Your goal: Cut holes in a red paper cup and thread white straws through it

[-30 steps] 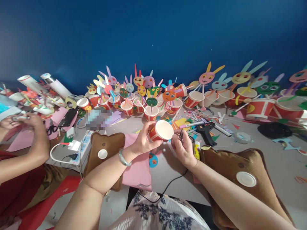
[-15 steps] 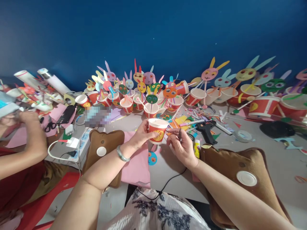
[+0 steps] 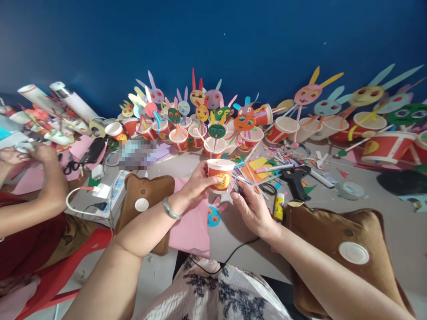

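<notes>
My left hand (image 3: 197, 181) grips a red and white paper cup (image 3: 220, 175) by its side, thumb across the yellow emblem; the cup stands upright above the table. Just right of the cup, my right hand (image 3: 255, 209) closes around what look like small dark scissors (image 3: 239, 188), mostly hidden by the fingers, with the tip near the cup's lower wall. Below the cup, a blue paper rabbit head (image 3: 214, 216) with pink ears lies on the table, beside pink paper (image 3: 188, 218).
Paper cups with rabbit heads (image 3: 216, 130) line the blue wall. Right are a glue gun (image 3: 295, 181), a yellow glue stick (image 3: 279, 207), tape (image 3: 351, 190) and a brown cushion (image 3: 327, 231). Another cushion (image 3: 153, 191) and a power strip (image 3: 115, 195) lie left, near another person's hands (image 3: 40, 153).
My right hand has turned and lowered, bringing the dark tool's tip toward the cup's lower side. The cup is a little lower in view. The view has shifted slightly.
</notes>
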`<state>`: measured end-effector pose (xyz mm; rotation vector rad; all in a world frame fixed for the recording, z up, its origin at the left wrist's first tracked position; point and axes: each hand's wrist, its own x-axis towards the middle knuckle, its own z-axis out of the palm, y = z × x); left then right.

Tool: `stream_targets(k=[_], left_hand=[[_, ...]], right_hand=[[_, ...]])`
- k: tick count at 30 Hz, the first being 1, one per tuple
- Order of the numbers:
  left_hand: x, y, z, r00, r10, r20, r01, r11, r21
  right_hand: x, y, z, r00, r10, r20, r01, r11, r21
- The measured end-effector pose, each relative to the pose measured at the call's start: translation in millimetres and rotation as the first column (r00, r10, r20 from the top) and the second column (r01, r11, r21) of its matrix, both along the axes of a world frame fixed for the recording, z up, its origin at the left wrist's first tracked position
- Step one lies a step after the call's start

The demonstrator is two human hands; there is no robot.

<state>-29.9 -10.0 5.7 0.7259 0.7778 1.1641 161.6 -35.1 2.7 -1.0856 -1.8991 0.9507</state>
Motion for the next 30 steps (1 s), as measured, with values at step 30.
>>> stream_targets(k=[30], left_hand=[[2.1,1.2,4.6,0.994,-0.032,-0.101,0.038,0.998,0.058]], right_hand=[[-6.6,-0.3,6.5,0.978,0.129,-0.162,-0.17,0.946,-0.274]])
